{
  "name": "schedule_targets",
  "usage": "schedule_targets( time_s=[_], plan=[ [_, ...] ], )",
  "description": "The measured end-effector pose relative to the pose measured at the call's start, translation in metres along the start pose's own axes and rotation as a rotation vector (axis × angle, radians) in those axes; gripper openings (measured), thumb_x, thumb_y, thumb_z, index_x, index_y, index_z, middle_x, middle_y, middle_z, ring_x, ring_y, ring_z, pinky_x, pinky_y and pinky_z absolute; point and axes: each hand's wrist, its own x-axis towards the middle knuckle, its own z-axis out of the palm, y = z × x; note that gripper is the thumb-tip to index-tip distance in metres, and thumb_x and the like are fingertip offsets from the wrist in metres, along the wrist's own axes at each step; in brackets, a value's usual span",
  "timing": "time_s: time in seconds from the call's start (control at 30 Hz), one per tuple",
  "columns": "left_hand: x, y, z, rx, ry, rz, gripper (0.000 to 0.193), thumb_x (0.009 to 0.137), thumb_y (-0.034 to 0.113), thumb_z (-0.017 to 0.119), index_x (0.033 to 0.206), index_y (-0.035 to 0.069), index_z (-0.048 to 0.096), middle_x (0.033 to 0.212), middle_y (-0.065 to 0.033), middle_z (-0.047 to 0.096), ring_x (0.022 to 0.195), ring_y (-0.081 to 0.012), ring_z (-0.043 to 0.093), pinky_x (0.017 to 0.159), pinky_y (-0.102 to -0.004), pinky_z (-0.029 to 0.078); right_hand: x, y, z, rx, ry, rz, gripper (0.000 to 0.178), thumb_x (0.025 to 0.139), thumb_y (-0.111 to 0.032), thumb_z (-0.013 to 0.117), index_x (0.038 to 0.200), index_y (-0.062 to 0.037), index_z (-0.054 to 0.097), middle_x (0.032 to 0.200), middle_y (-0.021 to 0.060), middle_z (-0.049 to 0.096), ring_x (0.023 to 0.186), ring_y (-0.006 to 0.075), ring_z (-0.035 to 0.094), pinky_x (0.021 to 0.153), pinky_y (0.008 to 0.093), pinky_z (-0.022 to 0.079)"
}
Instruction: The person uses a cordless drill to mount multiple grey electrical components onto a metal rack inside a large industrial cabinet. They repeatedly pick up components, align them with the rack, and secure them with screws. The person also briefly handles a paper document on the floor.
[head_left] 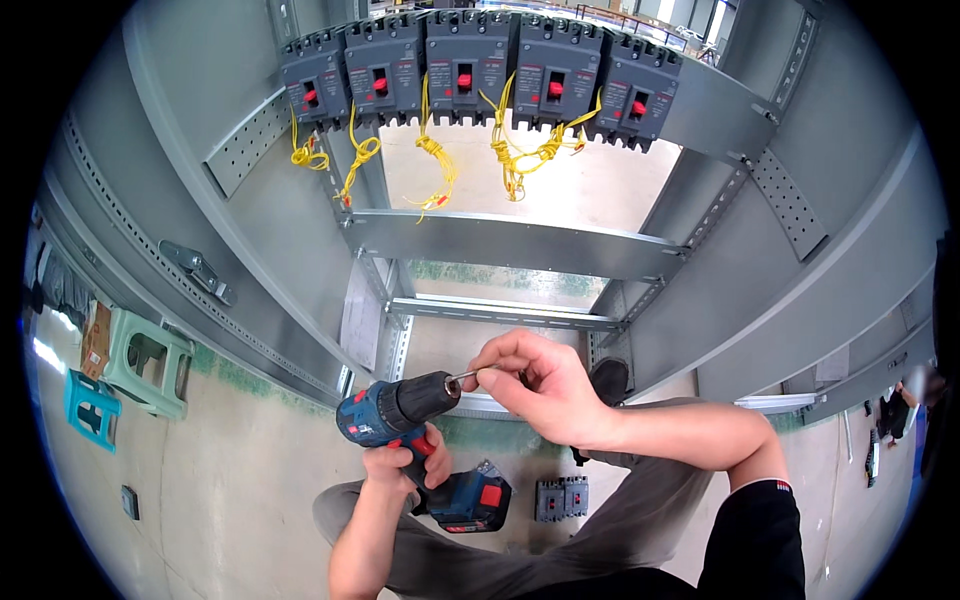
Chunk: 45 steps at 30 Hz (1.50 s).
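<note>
My left hand (388,465) is wrapped round the grip of a blue and black cordless drill (370,418), held level with its chuck (432,393) pointing right. A thin metal bit (464,376) sticks out of the chuck. With thumb and fingertips, my right hand (555,392) pinches the bit's outer end. The drill's battery (470,503) hangs over my lap, beside the grip. Both hands are in front of an open grey metal cabinet, below its lower crossbars.
Several dark circuit breakers (468,60) with red levers and yellow wires (432,150) sit on the upper rail. A crossbar (520,243) spans below them. Small breakers (562,498) lie on the floor between my legs. A green stool (148,362) and a blue stool (92,408) stand at left.
</note>
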Motion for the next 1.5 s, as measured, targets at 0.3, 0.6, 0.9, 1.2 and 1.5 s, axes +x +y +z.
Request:
schedule_targets(
  time_s=[0.3, 0.6, 0.9, 1.2, 1.5],
  plan=[
    [0.002, -0.001, -0.009, 0.017, 0.044, -0.029, 0.048, 0.078, 0.032, 0.07, 0.111, 0.0, 0.057, 0.074, -0.0106, 0.056, 0.054, -0.0228, 0.055, 0.051, -0.0351, 0.042, -0.004, 0.005, -0.015, -0.27, 0.015, -0.002, 0.013, 0.094, 0.001, 0.056, 0.107, 0.0013, 0.058, 0.109, 0.0064, 0.065, 0.064, -0.0015, 0.042, 0.056, 0.0172, 0.037],
    [0.0, -0.006, -0.01, 0.044, 0.055, -0.104, 0.057, 0.078, 0.042, 0.069, 0.114, 0.0, 0.057, 0.075, -0.0104, 0.056, 0.055, -0.0232, 0.055, 0.054, -0.035, 0.044, -0.003, 0.012, -0.014, -0.238, -0.046, 0.013, 0.01, 0.095, -0.001, 0.056, 0.105, 0.0007, 0.058, 0.114, 0.0096, 0.064, 0.059, 0.0008, 0.048, 0.052, 0.0179, 0.041],
    [0.005, -0.008, -0.004, 0.074, 0.177, -0.097, 0.049, 0.077, 0.039, 0.07, 0.105, 0.0, 0.058, 0.07, -0.0108, 0.055, 0.054, -0.0253, 0.056, 0.055, -0.0361, 0.044, -0.003, 0.011, -0.013, -0.172, -0.032, 0.181, 0.01, 0.098, -0.004, 0.053, 0.106, 0.0021, 0.054, 0.114, 0.0125, 0.065, 0.059, 0.0048, 0.054, 0.051, 0.02, 0.044],
    [0.007, -0.01, -0.002, 0.094, 0.173, -0.089, 0.046, 0.076, 0.038, 0.07, 0.099, 0.0, 0.057, 0.069, -0.0104, 0.054, 0.054, -0.0257, 0.055, 0.055, -0.0366, 0.044, -0.002, 0.004, -0.013, -0.186, -0.026, 0.219, 0.01, 0.099, -0.005, 0.052, 0.105, 0.0019, 0.052, 0.115, 0.015, 0.065, 0.057, 0.0051, 0.054, 0.05, 0.0209, 0.044],
    [0.008, -0.013, -0.003, 0.049, 0.127, -0.074, 0.046, 0.078, 0.038, 0.068, 0.101, 0.0, 0.058, 0.071, -0.0109, 0.054, 0.054, -0.0257, 0.055, 0.054, -0.0363, 0.043, 0.0, 0.008, -0.012, -0.163, -0.036, 0.112, 0.008, 0.1, -0.003, 0.049, 0.106, 0.0005, 0.048, 0.118, 0.0164, 0.064, 0.058, 0.0056, 0.054, 0.053, 0.0222, 0.047]
  ],
)
